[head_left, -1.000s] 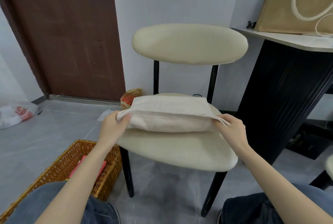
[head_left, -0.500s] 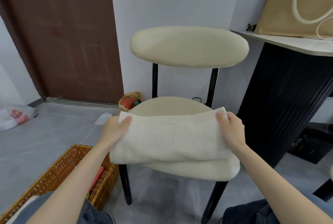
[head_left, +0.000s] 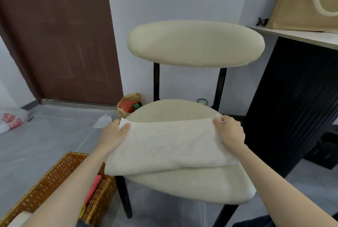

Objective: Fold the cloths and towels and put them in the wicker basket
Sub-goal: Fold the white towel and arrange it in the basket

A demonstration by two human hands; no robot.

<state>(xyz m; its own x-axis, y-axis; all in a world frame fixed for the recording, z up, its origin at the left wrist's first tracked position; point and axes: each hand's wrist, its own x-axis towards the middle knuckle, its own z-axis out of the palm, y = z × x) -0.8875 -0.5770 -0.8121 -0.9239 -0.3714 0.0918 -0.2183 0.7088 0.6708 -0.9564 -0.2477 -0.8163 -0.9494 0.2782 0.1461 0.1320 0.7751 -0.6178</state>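
Note:
A cream towel (head_left: 170,146), folded into a wide band, lies over the front of the chair seat (head_left: 192,186). My left hand (head_left: 114,132) grips its far left corner and my right hand (head_left: 229,131) grips its far right corner. The towel's near fold hangs slightly past the seat's left front edge. The wicker basket (head_left: 54,175) stands on the floor at the lower left, under my left forearm. Inside it a red cloth (head_left: 93,188) and something yellow-green show beside my arm.
The chair's cream backrest (head_left: 195,44) rises behind the seat. A black table base (head_left: 292,102) with a pale top and a tan bag (head_left: 307,2) stands at the right. A paper bag (head_left: 129,105), a tissue and a white plastic bag (head_left: 11,120) lie on the floor.
The towel's raised far edge has been brought toward me and laid over the near part, making a flatter, narrower fold. Both hands have kept hold of the corners.

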